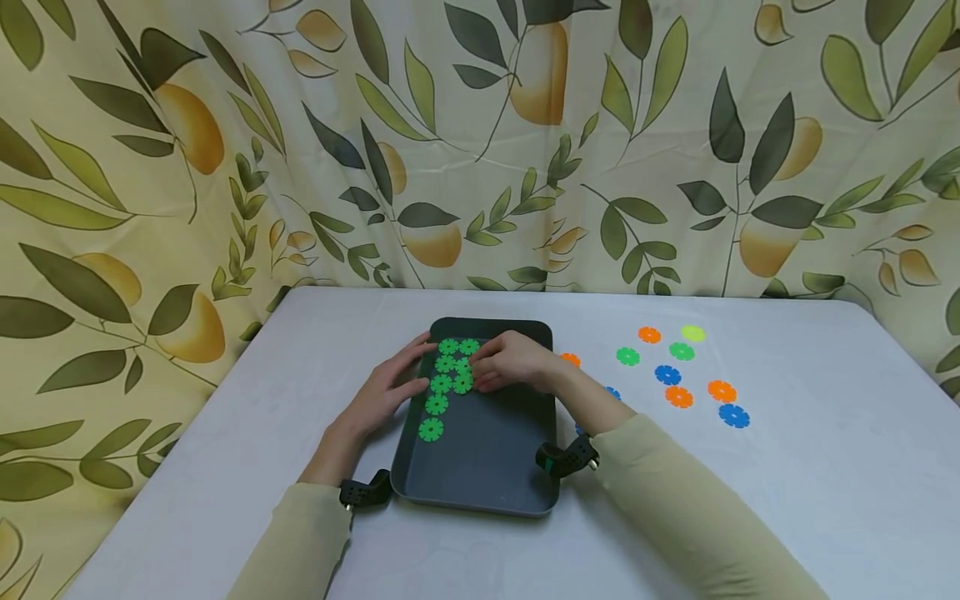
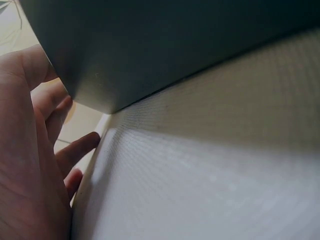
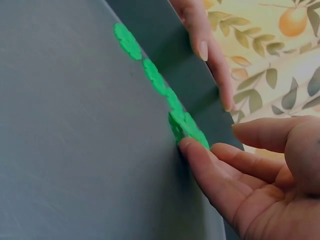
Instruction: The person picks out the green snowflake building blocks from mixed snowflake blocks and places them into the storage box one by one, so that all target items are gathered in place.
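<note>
A dark grey baking tray [image 1: 495,454] lies on the table with several green flower-shaped discs [image 1: 431,429] along its left side, partly in two columns. My right hand [image 1: 513,362] reaches into the tray from the right. In the right wrist view its fingertips pinch a tilted green flower disc [image 3: 176,129] at the far end of the row. My left hand [image 1: 382,387] rests at the tray's left rim, with its fingers extended. The left wrist view shows these fingers [image 2: 77,150] spread beside the tray's outer wall [image 2: 150,45].
Right of the tray, orange discs [image 1: 678,397], blue discs [image 1: 733,416], green discs [image 1: 681,352] and a yellow disc [image 1: 693,333] lie scattered on the white tablecloth [image 1: 810,500]. My right forearm partly covers some. A leaf-patterned curtain [image 1: 480,183] hangs behind the table.
</note>
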A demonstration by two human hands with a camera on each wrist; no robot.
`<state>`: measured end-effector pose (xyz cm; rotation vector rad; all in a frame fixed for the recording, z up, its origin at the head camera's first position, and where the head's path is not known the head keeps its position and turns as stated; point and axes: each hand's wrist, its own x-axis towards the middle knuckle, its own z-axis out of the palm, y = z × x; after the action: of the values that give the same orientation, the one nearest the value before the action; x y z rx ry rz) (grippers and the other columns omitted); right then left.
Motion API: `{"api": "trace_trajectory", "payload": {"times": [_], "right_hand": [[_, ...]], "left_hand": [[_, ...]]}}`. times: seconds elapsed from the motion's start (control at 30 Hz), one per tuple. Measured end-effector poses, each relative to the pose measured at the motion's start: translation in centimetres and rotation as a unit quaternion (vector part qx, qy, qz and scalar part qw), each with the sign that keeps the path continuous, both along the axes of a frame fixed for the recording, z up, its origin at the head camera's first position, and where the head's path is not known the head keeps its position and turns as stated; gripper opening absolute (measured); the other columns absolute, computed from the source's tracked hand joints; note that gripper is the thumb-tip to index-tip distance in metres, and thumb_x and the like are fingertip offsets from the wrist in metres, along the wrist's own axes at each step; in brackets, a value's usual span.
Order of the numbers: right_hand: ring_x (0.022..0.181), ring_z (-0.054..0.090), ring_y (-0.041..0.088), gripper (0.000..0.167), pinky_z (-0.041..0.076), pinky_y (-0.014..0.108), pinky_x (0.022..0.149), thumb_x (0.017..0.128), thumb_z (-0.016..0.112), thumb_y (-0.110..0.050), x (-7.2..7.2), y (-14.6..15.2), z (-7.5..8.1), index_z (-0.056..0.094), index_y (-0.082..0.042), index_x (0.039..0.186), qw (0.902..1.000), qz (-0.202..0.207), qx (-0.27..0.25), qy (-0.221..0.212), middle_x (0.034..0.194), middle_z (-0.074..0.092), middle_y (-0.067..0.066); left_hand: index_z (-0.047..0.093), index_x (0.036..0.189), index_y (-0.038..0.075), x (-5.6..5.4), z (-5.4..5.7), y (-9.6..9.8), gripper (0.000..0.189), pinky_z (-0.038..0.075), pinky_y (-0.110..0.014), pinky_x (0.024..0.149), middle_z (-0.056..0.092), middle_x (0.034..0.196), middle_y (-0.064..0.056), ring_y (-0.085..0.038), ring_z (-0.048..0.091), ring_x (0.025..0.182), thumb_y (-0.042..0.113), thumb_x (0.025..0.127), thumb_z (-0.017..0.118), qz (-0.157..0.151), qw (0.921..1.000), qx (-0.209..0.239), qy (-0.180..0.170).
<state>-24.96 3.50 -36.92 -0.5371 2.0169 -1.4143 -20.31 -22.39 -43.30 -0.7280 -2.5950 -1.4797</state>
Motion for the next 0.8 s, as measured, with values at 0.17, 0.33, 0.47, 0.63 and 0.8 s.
{"api": "trace_trajectory", "payload": {"times": [0.17, 0.33, 0.47, 0.63, 0.8], "right_hand": [[0.098, 0.071, 0.032, 0.035, 0.057, 0.038, 0.087, 0.101, 0.056, -0.004, 0.1, 0.2, 0.2, 0.058, 0.018, 0.128, 0.9999, -0.004, -0.007, -0.01, 0.109, 0.07, 0.027], [0.1, 0.07, 0.033, 0.036, 0.057, 0.039, 0.088, 0.101, 0.056, -0.004, 0.0, 0.4, 0.1, 0.056, 0.018, 0.129, 0.9998, -0.004, -0.013, -0.016, 0.111, 0.069, 0.028], [0.101, 0.07, 0.033, 0.038, 0.057, 0.039, 0.088, 0.1, 0.057, -0.005, 0.0, 0.6, 0.2, 0.055, 0.018, 0.131, 0.9996, 0.0, -0.019, -0.021, 0.113, 0.068, 0.029], [0.102, 0.07, 0.034, 0.04, 0.056, 0.04, 0.088, 0.1, 0.059, -0.004, -0.1, 1.0, 0.4, 0.053, 0.018, 0.132, 0.9992, 0.005, -0.031, -0.024, 0.115, 0.067, 0.03], [0.106, 0.069, 0.036, 0.041, 0.055, 0.041, 0.091, 0.1, 0.061, -0.006, -0.3, 1.7, 0.9, 0.053, 0.016, 0.134, 0.9985, 0.007, -0.051, -0.019, 0.119, 0.066, 0.029]], "left_hand": [[0.047, 0.149, 0.003, 0.1, 0.1, 0.0, 0.051, 0.016, -0.055, 0.119, 0.029, 0.163, -0.01, -0.028, 0.022, 0.151, 0.008, 0.1, 0.059, -0.002, 1.0, -0.004, 0.005], [0.047, 0.149, 0.004, 0.1, 0.1, 0.0, 0.051, 0.016, -0.055, 0.119, 0.029, 0.163, -0.01, -0.028, 0.022, 0.151, 0.008, 0.1, 0.059, -0.001, 1.0, -0.005, 0.006], [0.047, 0.149, 0.005, 0.0, 0.0, -0.1, 0.051, 0.016, -0.055, 0.119, 0.029, 0.163, -0.009, -0.028, 0.022, 0.151, 0.008, 0.1, 0.059, 0.0, 1.0, -0.003, 0.006], [0.046, 0.149, 0.001, 0.0, 0.0, 0.0, 0.052, 0.015, -0.055, 0.119, 0.028, 0.163, -0.012, -0.03, 0.021, 0.151, 0.005, 0.099, 0.059, 0.004, 1.0, -0.001, 0.003], [0.044, 0.147, -0.006, 0.6, 1.1, 0.5, 0.051, 0.014, -0.057, 0.119, 0.027, 0.162, -0.021, -0.038, 0.02, 0.15, 0.0, 0.098, 0.058, 0.005, 0.9999, 0.003, -0.009]]}}
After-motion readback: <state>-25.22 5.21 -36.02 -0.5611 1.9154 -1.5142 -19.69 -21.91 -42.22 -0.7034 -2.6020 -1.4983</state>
